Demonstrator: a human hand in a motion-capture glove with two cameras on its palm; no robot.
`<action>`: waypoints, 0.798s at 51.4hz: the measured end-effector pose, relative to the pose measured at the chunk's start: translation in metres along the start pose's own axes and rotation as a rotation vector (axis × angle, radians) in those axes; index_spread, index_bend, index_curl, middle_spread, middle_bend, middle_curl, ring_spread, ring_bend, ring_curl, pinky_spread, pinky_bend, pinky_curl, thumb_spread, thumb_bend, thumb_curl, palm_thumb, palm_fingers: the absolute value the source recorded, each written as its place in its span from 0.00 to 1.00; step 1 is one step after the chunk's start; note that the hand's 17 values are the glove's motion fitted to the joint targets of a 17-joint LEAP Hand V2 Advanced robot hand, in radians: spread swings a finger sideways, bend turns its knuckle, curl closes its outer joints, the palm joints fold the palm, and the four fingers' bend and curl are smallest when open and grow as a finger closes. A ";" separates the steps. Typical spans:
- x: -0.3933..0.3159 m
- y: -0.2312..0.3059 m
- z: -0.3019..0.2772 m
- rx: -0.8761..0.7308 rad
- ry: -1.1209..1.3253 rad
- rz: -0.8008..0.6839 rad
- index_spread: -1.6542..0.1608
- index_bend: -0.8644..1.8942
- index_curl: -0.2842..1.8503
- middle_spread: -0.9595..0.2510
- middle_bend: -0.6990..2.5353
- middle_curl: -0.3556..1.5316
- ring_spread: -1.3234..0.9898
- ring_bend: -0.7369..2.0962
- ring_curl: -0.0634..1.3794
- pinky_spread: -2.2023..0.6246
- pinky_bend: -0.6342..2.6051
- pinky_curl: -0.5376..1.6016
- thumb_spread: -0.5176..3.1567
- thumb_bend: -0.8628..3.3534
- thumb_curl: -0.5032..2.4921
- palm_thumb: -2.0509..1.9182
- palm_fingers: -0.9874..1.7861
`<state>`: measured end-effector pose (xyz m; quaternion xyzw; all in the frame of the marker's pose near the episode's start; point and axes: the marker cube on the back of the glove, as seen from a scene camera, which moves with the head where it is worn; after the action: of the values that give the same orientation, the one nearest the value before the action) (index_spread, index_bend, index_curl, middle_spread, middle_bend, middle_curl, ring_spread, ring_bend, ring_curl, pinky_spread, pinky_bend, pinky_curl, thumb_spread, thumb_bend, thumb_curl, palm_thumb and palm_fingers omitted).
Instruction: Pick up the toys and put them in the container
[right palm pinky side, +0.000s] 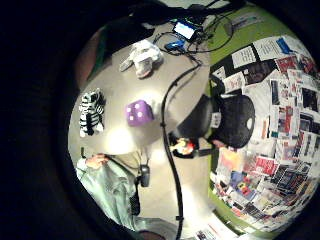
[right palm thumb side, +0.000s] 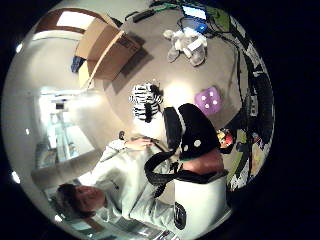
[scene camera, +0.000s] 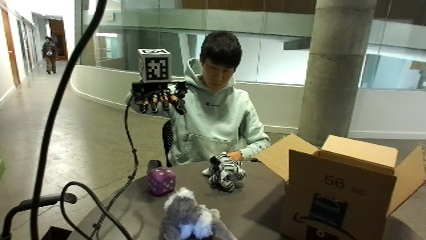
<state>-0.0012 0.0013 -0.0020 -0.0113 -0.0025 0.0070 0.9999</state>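
My gloved right hand (scene camera: 158, 97) is raised high above the table's left side, fingers hanging spread and relaxed, holding nothing. Below it on the round grey table (scene camera: 266, 205) sits a purple plush die (scene camera: 162, 180) (right palm pinky side: 139, 112) (right palm thumb side: 209, 100). A striped zebra plush (scene camera: 224, 172) (right palm pinky side: 91, 112) (right palm thumb side: 146, 100) lies in front of the person, whose bare hand (scene camera: 234, 156) rests just behind it. A grey and white plush animal (scene camera: 188, 217) (right palm pinky side: 142, 57) (right palm thumb side: 187, 44) lies at the table's near edge. An open cardboard box (scene camera: 339, 195) (right palm thumb side: 107, 52) stands on the table's right.
Black cables (scene camera: 126, 190) hang from the hand and loop over the table's left edge. A lit screen with small devices (right palm pinky side: 185, 30) sits at the table edge beyond the grey plush. A concrete pillar (scene camera: 339, 65) rises behind the box.
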 end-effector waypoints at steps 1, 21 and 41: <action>0.000 0.000 0.000 -0.004 0.002 0.001 0.84 0.37 0.15 0.78 0.24 0.19 0.57 0.31 0.05 0.78 0.36 0.30 0.26 0.23 0.17 0.55 0.34; -0.003 -0.001 -0.005 -0.044 0.036 0.001 0.77 0.36 0.21 0.77 0.26 0.24 0.56 0.33 0.11 0.79 0.43 0.38 0.50 0.24 0.21 0.55 0.30; 0.016 -0.013 0.099 -0.095 -0.022 -0.070 0.76 0.33 0.20 0.77 0.25 0.27 0.56 0.32 0.16 0.79 0.46 0.40 0.51 0.22 0.23 0.54 0.25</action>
<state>0.0141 -0.0094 0.0971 -0.0585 -0.0143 -0.0281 0.9978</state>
